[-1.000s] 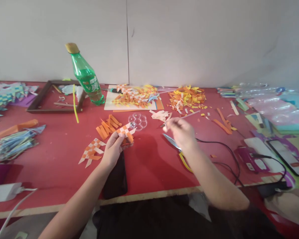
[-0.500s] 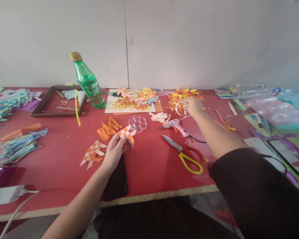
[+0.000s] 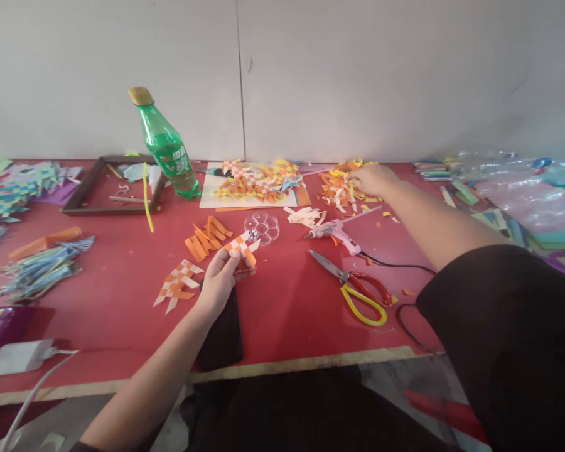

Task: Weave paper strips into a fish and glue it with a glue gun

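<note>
My left hand (image 3: pixel 221 282) is closed, pinching a woven orange-and-white paper fish (image 3: pixel 240 248) between thumb and fingers. It is above a black phone (image 3: pixel 223 333), which partly lies under my wrist. A similar woven paper fish (image 3: pixel 177 280) rests on the table to the left, beside several folded orange paper strips (image 3: pixel 206 238). Farther away, my right hand (image 3: pixel 374 180) reaches to a heap of orange, yellow and white paper scraps (image 3: pixel 336 188). Its fingers are curled down at the heap's right side; what is between the fingertips is hidden. A clear flower-shaped palette (image 3: pixel 266 229) lies between the hands.
A pink glue gun (image 3: pixel 334 232) and open scissors (image 3: pixel 348 282) lie below my right forearm. A green bottle (image 3: pixel 169 157) stands by a brown frame (image 3: pixel 82 194). More woven fish (image 3: pixel 258 182) lie on a white board. A charger (image 3: pixel 19 358) is near left.
My right hand has shifted slightly right along the scrap heap, its forearm swinging right and up. My left hand still holds the paper fish. The whole view has tilted a little.
</note>
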`<move>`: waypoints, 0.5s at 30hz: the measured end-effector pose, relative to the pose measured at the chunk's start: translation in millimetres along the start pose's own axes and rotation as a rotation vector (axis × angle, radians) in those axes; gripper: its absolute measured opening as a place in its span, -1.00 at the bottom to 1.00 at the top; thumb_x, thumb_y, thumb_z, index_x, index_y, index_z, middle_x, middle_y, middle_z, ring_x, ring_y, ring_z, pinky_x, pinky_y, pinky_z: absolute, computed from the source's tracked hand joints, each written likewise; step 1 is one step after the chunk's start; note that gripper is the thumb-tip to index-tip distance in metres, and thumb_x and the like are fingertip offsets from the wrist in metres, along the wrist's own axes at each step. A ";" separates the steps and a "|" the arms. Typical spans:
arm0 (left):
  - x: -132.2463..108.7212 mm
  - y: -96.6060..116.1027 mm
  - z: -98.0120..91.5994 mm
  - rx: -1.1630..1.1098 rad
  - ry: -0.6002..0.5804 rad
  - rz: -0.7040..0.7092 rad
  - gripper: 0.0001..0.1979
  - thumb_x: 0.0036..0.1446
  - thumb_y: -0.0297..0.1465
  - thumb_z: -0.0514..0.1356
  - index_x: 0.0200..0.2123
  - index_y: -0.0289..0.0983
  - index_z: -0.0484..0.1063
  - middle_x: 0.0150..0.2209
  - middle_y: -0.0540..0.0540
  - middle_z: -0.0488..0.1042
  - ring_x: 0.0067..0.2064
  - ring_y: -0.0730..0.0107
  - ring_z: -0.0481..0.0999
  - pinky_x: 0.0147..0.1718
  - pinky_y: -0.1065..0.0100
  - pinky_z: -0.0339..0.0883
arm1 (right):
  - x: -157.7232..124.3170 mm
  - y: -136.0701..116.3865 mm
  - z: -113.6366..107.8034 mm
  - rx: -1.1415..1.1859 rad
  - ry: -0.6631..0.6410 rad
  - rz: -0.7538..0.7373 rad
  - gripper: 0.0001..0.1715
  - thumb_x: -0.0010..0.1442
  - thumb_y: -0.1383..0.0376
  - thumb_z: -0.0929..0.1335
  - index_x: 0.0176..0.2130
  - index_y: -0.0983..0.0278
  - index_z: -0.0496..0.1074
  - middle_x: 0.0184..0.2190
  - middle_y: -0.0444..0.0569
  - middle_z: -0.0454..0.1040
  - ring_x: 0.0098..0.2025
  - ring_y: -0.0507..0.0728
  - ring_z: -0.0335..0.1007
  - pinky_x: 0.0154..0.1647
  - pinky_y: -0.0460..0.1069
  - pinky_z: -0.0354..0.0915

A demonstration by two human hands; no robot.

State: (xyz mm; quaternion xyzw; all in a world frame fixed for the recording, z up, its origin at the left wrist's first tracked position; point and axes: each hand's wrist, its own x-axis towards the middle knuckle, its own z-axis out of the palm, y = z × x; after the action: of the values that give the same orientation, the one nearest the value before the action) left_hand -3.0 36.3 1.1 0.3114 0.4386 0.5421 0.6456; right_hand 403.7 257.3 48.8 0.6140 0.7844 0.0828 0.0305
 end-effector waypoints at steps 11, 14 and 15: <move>3.1 5.4 -1.6 -0.118 0.149 0.077 -0.81 0.01 -0.29 0.32 -0.44 -0.26 0.40 -0.51 0.06 0.46 -0.45 0.50 0.46 -0.35 0.38 0.49 | -25.9 -186.7 -23.1 0.311 0.037 -0.453 -0.75 0.23 0.27 0.35 -0.10 0.23 0.54 -0.13 -0.01 0.54 -0.04 0.17 0.36 -0.01 0.02 0.21; 5.1 7.0 -2.8 -0.135 0.181 0.077 -0.81 0.00 -0.29 0.32 -0.44 -0.26 0.41 -0.52 0.05 0.46 -0.46 0.48 0.48 -0.38 0.37 0.49 | -52.3 -227.4 -24.7 0.374 0.013 -0.529 -0.78 0.24 0.29 0.34 -0.14 0.27 0.55 -0.17 0.02 0.52 -0.10 0.15 0.35 -0.05 0.01 0.21; 5.7 7.4 -3.2 -0.140 0.190 0.076 -0.82 0.00 -0.29 0.31 -0.44 -0.26 0.41 -0.52 0.05 0.46 -0.47 0.48 0.48 -0.38 0.36 0.49 | -59.4 -235.2 -24.9 0.386 0.008 -0.526 -0.79 0.24 0.31 0.34 -0.16 0.28 0.55 -0.20 0.04 0.52 -0.13 0.16 0.35 -0.08 0.03 0.22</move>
State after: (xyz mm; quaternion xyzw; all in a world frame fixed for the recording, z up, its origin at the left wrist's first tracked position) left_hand -8.9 43.2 4.9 0.2294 0.4468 0.6223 0.6004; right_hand 189.2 142.9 30.7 0.3843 0.9175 -0.0759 -0.0692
